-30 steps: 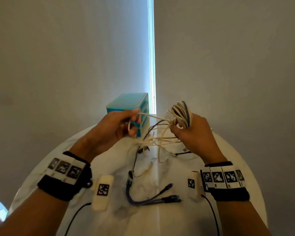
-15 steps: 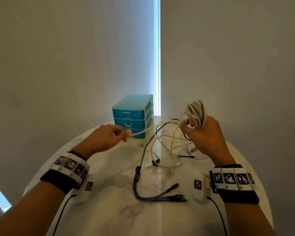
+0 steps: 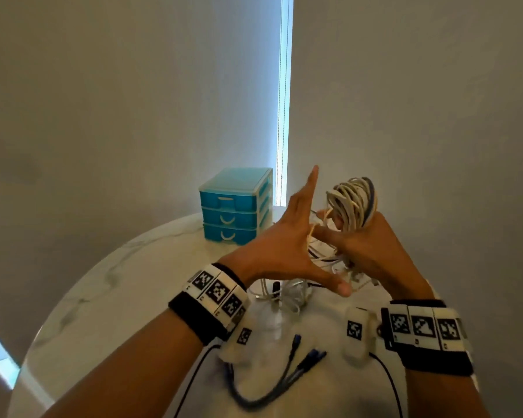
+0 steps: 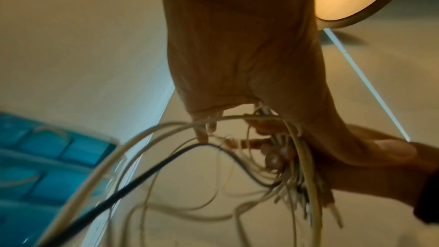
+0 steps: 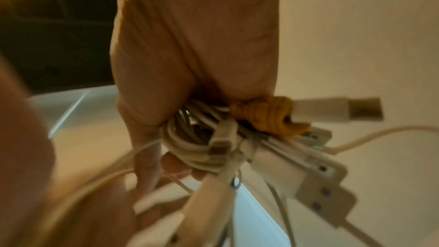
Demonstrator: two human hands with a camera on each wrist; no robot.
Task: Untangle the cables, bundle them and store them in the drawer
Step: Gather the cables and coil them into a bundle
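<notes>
— Since the earlier head frame the left hand [image 3: 280, 251] has swung right from beside the drawer unit [image 3: 234, 206] and now sits against the right hand [image 3: 372, 251], fingers spread wide, a pale strand crossing it at the base of the fingers.

— Is it gripping that strand?

— Cannot tell from the head view; the fingers look straight, not curled. The right hand is closed round the coil of cables [image 3: 351, 203], held up above the tabletop [image 3: 127, 282]. That suggests another turn is being wound on, so bundling is under way and storing has not begun: all three drawers look closed.

— What else lies there?

— A loose tangle [image 3: 287, 297] under the hands and a dark blue cable [image 3: 284, 375] near the person, both still to be gathered.

— And the left wrist view?

— It shows what the head view hides: loose loops, pale and one black cable [image 4: 142, 176], hanging free below the left hand [image 4: 237, 53] and running into the bunch, with the blue drawers blurred at left.

— The right wrist view?

— Only there do the plugs show: several white connectors [image 5: 297, 166] and an orange tie [image 5: 268, 117] clamped in the right hand [image 5: 190, 44].
</notes>
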